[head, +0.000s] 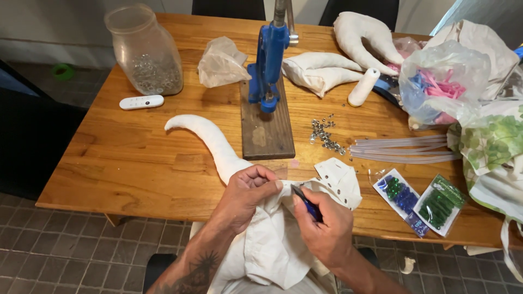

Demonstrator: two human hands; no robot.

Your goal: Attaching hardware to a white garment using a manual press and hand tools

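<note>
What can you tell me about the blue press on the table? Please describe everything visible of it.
The blue press looks like painted metal. It stands upright on a dark wooden board near the middle of the wooden table. A grey metal lever rises from its top and leaves the picture. Its curved frame ends low in a small round head above the board. No hand touches it. Small silver rings lie to the right of the board.

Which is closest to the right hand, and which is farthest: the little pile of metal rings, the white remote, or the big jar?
From the right hand:
1. Metal rings, just beyond it, mid-table.
2. White remote, far left.
3. Big jar, back left corner, behind the remote.
</note>
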